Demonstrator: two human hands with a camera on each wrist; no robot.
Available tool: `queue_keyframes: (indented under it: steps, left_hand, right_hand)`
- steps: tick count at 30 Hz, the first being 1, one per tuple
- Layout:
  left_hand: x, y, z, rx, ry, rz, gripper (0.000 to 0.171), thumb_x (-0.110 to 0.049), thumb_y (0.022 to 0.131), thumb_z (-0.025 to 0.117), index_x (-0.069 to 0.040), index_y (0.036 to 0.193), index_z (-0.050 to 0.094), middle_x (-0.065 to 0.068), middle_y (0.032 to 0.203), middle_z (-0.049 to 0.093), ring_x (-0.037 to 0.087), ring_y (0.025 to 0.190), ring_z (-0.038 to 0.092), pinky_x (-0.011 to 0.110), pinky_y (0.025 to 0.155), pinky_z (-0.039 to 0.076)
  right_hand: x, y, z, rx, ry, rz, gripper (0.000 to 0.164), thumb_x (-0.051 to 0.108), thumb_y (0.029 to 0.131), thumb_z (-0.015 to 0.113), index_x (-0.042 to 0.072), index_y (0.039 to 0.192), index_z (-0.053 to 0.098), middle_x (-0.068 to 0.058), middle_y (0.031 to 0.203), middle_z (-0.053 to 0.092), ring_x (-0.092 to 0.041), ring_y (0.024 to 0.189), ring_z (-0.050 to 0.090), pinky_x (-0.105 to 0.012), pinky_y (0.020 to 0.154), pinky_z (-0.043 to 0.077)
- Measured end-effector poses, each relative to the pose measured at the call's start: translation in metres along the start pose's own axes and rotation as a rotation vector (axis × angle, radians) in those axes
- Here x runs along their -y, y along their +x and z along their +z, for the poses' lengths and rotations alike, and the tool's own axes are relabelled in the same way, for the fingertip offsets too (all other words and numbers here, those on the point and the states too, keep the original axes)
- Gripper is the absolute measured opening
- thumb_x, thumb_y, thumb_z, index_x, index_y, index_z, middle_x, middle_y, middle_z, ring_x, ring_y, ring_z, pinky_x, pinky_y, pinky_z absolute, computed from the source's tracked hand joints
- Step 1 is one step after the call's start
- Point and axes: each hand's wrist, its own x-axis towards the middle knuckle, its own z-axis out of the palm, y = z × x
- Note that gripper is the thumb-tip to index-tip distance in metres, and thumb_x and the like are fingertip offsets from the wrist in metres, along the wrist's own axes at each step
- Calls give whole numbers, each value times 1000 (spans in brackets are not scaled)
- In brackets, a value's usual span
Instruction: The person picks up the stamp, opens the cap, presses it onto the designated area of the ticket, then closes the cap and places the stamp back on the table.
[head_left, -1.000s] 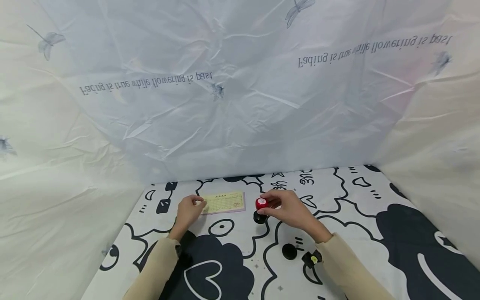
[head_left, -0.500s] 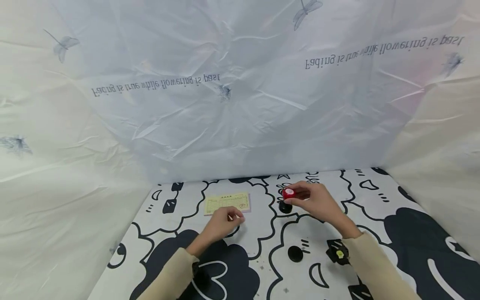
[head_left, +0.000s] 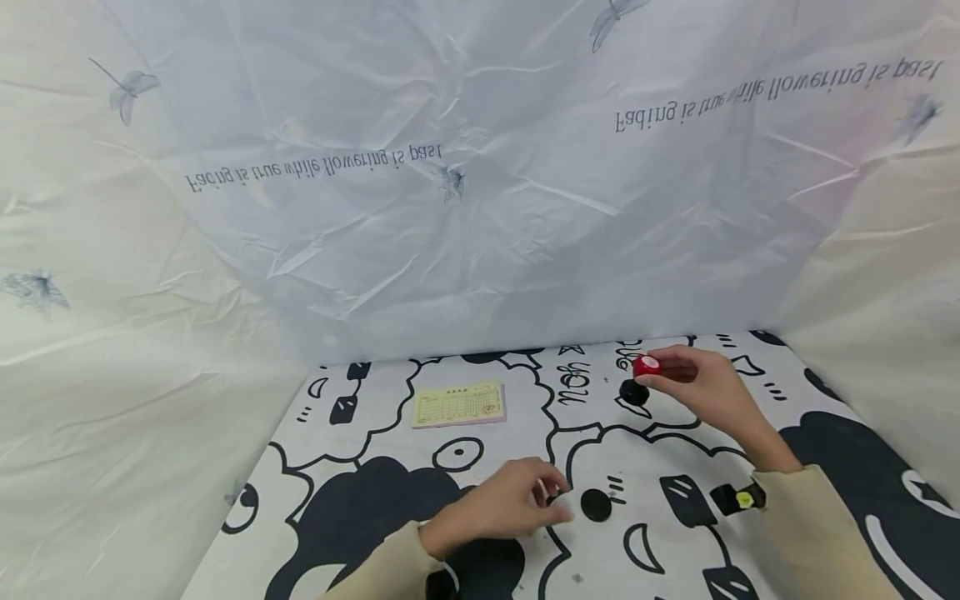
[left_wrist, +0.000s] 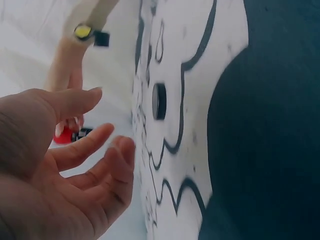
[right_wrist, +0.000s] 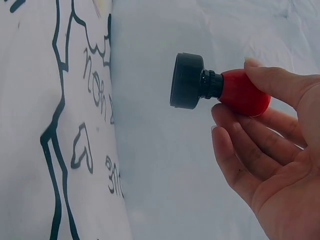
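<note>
My right hand (head_left: 708, 383) pinches a self-inking stamp (right_wrist: 245, 92) by its red rounded handle. The stamp's black round base points down, held above the cloth in the head view. My left hand (head_left: 517, 497) reaches over the cloth with spread, loosely bent fingers that hold nothing. Just to the right of its fingertips lies a round black cap (head_left: 596, 505), which stands out from the cloth in the left wrist view. A yellow receipt pad (head_left: 459, 405) lies flat toward the back, with a small red mark near its right side.
A white cloth (head_left: 525, 450) with black cartoon prints covers the table. Pale plastic sheeting (head_left: 465, 250) hangs at the back and both sides.
My left hand has left the receipt pad and moved right and nearer, beside the black cap. The right hand has carried the stamp to the right, away from the pad.
</note>
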Motion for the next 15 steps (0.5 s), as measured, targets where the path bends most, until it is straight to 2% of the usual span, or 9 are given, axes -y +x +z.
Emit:
queue_keyframes:
  steps: [2, 5, 9, 12, 15]
  left_hand:
    - [-7, 5, 7, 17, 106, 6, 39, -33, 97, 77, -13, 130, 70, 2, 115, 69, -3, 83, 58, 15, 72, 50]
    - [-11, 16, 20, 34, 301, -3, 52, -43, 95, 77, -20, 140, 65, -2, 126, 66, -2, 89, 57, 16, 76, 50]
    - [-12, 29, 36, 58, 475, -13, 61, -51, 93, 77, -26, 146, 60, -4, 129, 63, -2, 94, 56, 17, 77, 52]
    - [-13, 38, 43, 59, 546, -5, 57, -53, 95, 74, -25, 143, 61, -4, 123, 63, -1, 90, 55, 15, 73, 50]
    - [-14, 43, 44, 50, 561, 1, 49, -51, 97, 73, -22, 136, 66, -5, 117, 64, -2, 84, 54, 15, 71, 49]
  right_hand:
    - [-1, 0, -2, -9, -7, 7, 52, 30, 92, 83, 3, 134, 68, -25, 122, 74, -39, 106, 74, -9, 75, 52]
    - [-3, -1, -1, -11, -4, 11, 53, 31, 92, 83, 3, 134, 68, -24, 122, 74, -39, 106, 74, -9, 75, 51]
    - [-4, 0, 1, -7, 6, 7, 53, 32, 92, 83, 3, 134, 68, -24, 122, 74, -38, 106, 74, -9, 75, 52]
    - [-3, 1, 2, -6, 14, 5, 54, 33, 92, 83, 4, 135, 68, -24, 123, 74, -38, 106, 74, -9, 75, 52]
    - [1, 2, 3, -1, 31, 0, 53, 32, 92, 83, 5, 135, 68, -24, 125, 73, -38, 106, 74, -9, 76, 53]
